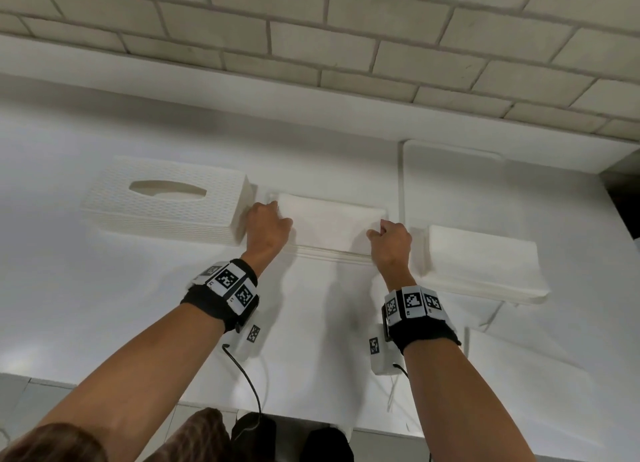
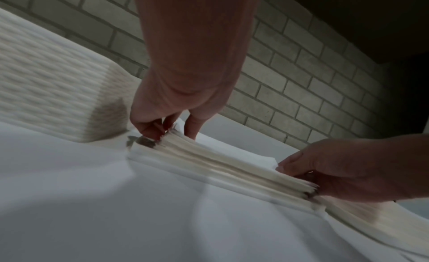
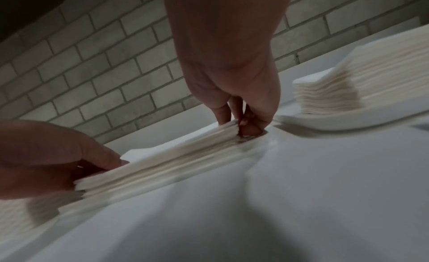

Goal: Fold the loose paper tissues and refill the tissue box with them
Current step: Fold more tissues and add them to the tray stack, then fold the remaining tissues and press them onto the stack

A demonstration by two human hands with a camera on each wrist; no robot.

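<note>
A white woven tissue box point(image 1: 162, 202) with an oval slot on top stands at the left of the table. Just right of it lies a folded stack of white tissues point(image 1: 329, 219). My left hand point(image 1: 272, 219) pinches the stack's left end, right beside the box's end wall. My right hand point(image 1: 384, 234) pinches the right end. In the left wrist view the left hand point(image 2: 167, 132) holds the layered edge of the stack point(image 2: 220, 166), thumb on top and fingers beneath. The right wrist view shows the right hand point(image 3: 241, 124) gripping the stack point(image 3: 162, 165) the same way.
A second, taller stack of tissues point(image 1: 485, 264) sits to the right on a flat white tray point(image 1: 450, 170). A white cloth point(image 1: 138, 305) covers the table, wrinkled near the stack. A brick wall point(image 1: 311, 46) runs close behind. The table's front edge lies near my body.
</note>
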